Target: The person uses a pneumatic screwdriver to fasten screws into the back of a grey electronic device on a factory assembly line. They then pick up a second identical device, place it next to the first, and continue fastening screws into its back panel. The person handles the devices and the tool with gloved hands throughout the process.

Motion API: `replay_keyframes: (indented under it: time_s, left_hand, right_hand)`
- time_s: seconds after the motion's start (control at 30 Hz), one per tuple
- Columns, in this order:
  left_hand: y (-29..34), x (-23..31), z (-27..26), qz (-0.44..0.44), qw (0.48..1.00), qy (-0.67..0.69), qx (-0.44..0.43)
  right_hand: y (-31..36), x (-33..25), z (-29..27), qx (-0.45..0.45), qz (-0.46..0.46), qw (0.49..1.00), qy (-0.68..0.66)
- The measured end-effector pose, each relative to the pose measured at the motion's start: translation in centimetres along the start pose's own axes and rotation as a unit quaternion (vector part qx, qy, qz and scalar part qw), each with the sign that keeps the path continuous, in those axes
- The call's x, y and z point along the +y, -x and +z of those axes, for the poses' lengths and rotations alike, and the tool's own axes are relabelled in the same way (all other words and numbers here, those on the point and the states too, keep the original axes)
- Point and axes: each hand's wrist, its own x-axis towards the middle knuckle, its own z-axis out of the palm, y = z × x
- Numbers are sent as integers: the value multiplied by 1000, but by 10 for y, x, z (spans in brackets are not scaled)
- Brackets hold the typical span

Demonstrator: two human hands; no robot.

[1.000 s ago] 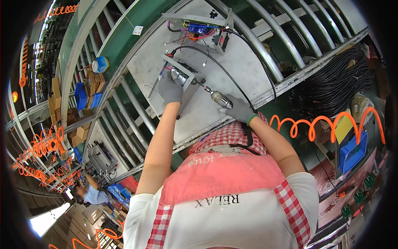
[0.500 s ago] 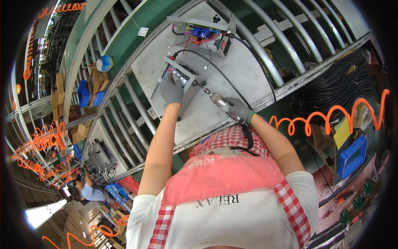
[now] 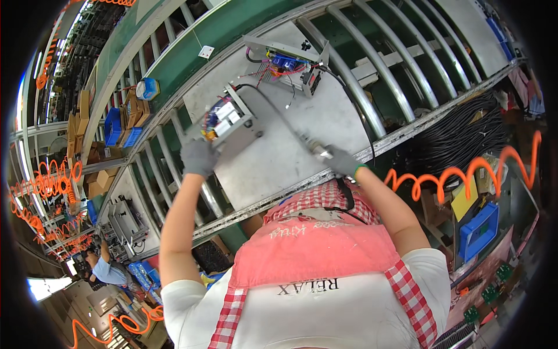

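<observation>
My left hand (image 3: 199, 157), in a grey glove, grips the left end of a grey metal housing (image 3: 239, 138). Its open side shows white blocks, blue parts and wires, all slightly blurred. My right hand (image 3: 343, 161), gloved too, is wrapped round a silver power screwdriver (image 3: 317, 149). The tool's tip points up and left, apart from the housing, and is smeared by motion. A black cable (image 3: 273, 98) runs from the housing's far end toward the tool. Both lie over a pale board (image 3: 261, 185) on the conveyor.
A second opened unit (image 3: 288, 64) with coloured wires sits at the board's far side. Metal rollers (image 3: 383, 78) flank the board. Black cables (image 3: 447, 136), an orange coiled hose (image 3: 459, 168) and a blue bin (image 3: 479, 231) are at right. A person (image 3: 110, 270) works far left.
My left hand has moved left and nearer, from inside the housing to its end. The housing has turned, showing its inner parts. The screwdriver has shifted slightly right and nearer.
</observation>
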Motion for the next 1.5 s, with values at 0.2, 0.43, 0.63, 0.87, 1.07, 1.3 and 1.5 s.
replay_keyframes:
  time_s: [0.2, 0.43, 0.63, 0.87, 1.07, 1.3, 1.5]
  left_hand:
    - [-91, 7, 2, -42, 984, -153, -86]
    - [-169, 93, 21, -55, 977, 199, -44]
    - [-253, 165, 94, -220, 536, 764, -283]
    - [-250, 186, 91, -176, 423, 848, -268]
    - [-151, 166, 29, -249, 170, 903, -307]
    - [-74, 198, -1, -162, -34, 946, -278]
    - [-7, 214, 83, -94, 274, 931, -223]
  right_hand:
    - [-44, -40, 60, -144, -82, 977, 134]
    - [-44, 74, 18, 20, -203, 944, 261]
    - [-14, 93, -4, -39, 240, 921, -305]
    - [-27, 155, 13, 6, 233, 919, -318]
    - [21, 72, -12, -23, 269, 917, -295]
    - [26, 72, 5, 51, 74, 991, -104]
    - [34, 39, 14, -6, 86, 991, 98]
